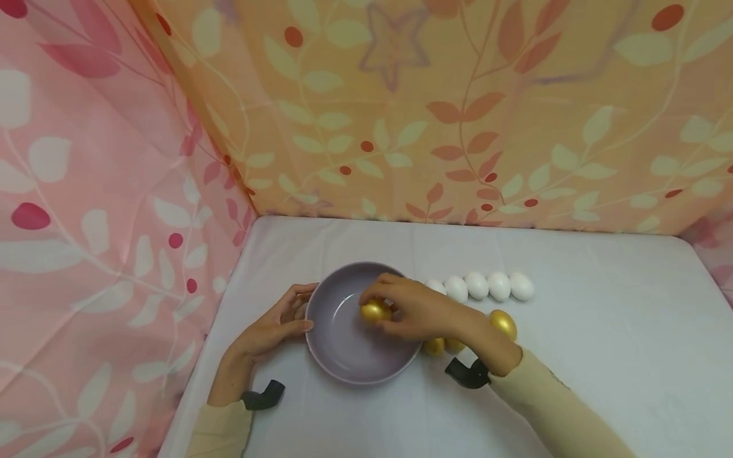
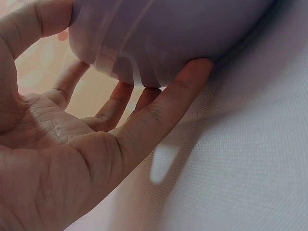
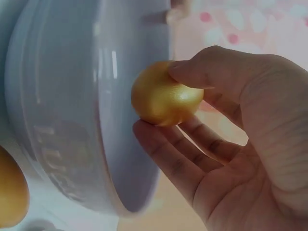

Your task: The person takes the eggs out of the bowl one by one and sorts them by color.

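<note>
Over the inside of a lilac bowl (image 1: 338,346), my right hand (image 1: 420,308) holds a golden egg (image 1: 375,311) between thumb and fingertips. In the right wrist view the egg (image 3: 166,96) is just past the bowl's rim (image 3: 103,159), with the thumb on one side and fingers on the other. My left hand (image 1: 275,327) rests against the bowl's left outer side. Seen from the left wrist, its spread fingertips touch the bowl's wall (image 2: 144,38), and one finger lies close to the tabletop.
White eggs (image 1: 476,285) stand in a row right of the bowl. Nearer me, more golden eggs (image 1: 503,326) lie partly behind the right forearm. A white cloth (image 1: 601,343) covers the table. Patterned fabric walls (image 1: 366,127) rise behind and at the left.
</note>
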Available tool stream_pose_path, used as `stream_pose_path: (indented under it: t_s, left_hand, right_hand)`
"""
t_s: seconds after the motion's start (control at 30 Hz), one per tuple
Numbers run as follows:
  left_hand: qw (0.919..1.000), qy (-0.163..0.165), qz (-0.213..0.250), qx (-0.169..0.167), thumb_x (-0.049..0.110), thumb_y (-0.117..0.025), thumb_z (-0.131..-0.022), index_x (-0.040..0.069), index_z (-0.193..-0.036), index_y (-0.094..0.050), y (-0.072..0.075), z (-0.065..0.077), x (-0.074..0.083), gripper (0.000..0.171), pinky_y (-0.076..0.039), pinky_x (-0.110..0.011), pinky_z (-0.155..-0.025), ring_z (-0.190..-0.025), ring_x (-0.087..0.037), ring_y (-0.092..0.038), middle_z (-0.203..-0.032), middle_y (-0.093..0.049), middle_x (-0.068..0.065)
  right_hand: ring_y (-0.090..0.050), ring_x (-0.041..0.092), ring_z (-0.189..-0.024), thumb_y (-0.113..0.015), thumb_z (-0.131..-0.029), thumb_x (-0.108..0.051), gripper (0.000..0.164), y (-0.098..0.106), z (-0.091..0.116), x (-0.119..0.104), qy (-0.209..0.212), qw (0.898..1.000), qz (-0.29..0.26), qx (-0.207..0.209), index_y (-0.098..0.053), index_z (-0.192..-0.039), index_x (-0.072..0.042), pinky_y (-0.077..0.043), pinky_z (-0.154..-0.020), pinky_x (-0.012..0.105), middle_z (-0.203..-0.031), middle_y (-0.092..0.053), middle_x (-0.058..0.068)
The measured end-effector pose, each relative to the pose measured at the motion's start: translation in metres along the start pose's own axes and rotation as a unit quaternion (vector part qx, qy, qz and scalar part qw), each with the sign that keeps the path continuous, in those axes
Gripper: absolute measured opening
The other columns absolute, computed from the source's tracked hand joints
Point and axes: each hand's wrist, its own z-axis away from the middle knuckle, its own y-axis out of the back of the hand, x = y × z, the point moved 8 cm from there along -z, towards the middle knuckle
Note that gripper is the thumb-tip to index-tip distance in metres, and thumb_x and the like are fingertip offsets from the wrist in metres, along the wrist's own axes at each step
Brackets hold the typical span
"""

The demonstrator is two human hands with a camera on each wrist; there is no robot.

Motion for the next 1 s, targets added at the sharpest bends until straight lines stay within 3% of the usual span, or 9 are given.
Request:
stream_pose_path:
  t_s: [0.23, 0.47, 0.67, 1.0]
  left_hand:
    - [1.0000, 0.007, 0.004, 0.003, -0.001, -0.060, -0.096, 0.009, -0.153, -0.027, 0.000, 0.000, -0.001, 0.067, -0.050, -0.032, -0.100, -0.140, -0.014, -0.045, -0.157, -0.033, -0.017]
    - [0.9999, 0.012, 0.001, 0.009, 0.000, -0.060, -0.095, 0.009, -0.153, -0.027, 0.002, 0.003, 0.000, 0.068, -0.050, -0.033, -0.100, -0.141, -0.013, -0.044, -0.159, -0.031, -0.018]
    - [0.9997, 0.022, 0.002, 0.013, -0.001, -0.060, -0.095, 0.011, -0.153, -0.028, 0.004, 0.004, -0.004, 0.067, -0.050, -0.034, -0.099, -0.140, -0.014, -0.045, -0.158, -0.032, -0.017]
    - [0.9999, 0.012, 0.008, 0.005, 0.000, -0.060, -0.096, 0.012, -0.154, -0.026, -0.001, 0.001, 0.002, 0.068, -0.052, -0.035, -0.098, -0.140, -0.015, -0.046, -0.158, -0.034, -0.013]
  right_hand:
    - [-0.061, 0.008, -0.108, -0.072, -0.088, -0.010, 0.040, 0.019, 0.023, 0.005, -0.016, 0.993, -0.093, 0.072, -0.063, -0.126, -0.021, -0.056, -0.090, 0.025, -0.120, -0.061, -0.009]
    - [-0.061, 0.011, -0.109, -0.074, -0.090, -0.013, 0.040, 0.027, 0.042, 0.013, -0.021, 0.983, -0.130, 0.130, -0.061, -0.127, -0.025, -0.059, -0.088, 0.032, -0.121, -0.063, -0.008]
    - [-0.062, 0.013, -0.113, -0.075, -0.091, -0.022, 0.039, 0.028, 0.057, 0.024, -0.045, 0.975, -0.153, 0.156, -0.061, -0.127, -0.027, -0.059, -0.088, 0.030, -0.124, -0.063, -0.008]
    - [-0.062, 0.012, -0.116, -0.077, -0.090, -0.015, 0.044, 0.043, 0.089, 0.036, -0.062, 0.955, -0.191, 0.219, -0.057, -0.127, -0.023, -0.058, -0.089, 0.028, -0.126, -0.062, -0.006]
